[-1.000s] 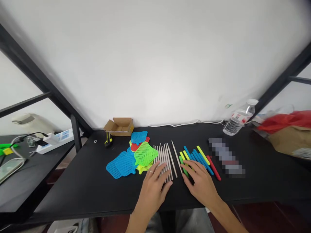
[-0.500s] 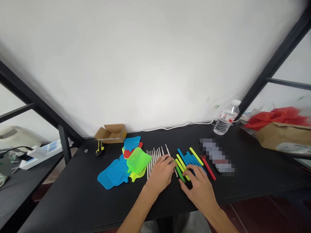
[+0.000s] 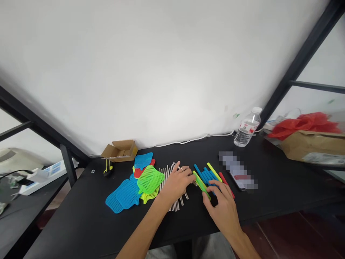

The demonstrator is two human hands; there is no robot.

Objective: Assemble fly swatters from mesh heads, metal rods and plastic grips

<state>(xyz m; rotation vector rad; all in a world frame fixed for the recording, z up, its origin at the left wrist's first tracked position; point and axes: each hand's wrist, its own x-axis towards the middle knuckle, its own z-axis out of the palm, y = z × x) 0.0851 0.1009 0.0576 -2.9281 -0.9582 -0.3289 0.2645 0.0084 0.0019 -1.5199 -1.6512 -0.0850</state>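
Observation:
My left hand [image 3: 176,184] lies palm down over a row of thin pale rods [image 3: 175,205], its fingers bent and partly spread. Its right-hand fingertips reach the upper end of a yellow-green tube [image 3: 198,180]. At that tube's lower end, my right hand [image 3: 222,207] has thumb and fingers closed about a green tube [image 3: 207,194]. Several blue tubes [image 3: 206,175], a yellow tube [image 3: 214,172] and a red tube [image 3: 225,182] lie close beyond the right fingers. Left of the rods are mesh fly swatter heads, a green one [image 3: 151,179] on top and blue ones [image 3: 125,196] beside it.
An open cardboard box [image 3: 122,153] and a yellow-black cutter [image 3: 108,168] stand back left. A phone [image 3: 237,171] lies right of the tubes. Behind it are a water bottle [image 3: 247,127] and a brown paper package [image 3: 314,147] with red fabric. A white cable runs along the wall.
The pale rods now fan out under my left hand, their lower ends showing below it. The yellow-green and green tubes lie closer together, and my right thumb and fingers have closed in on them.

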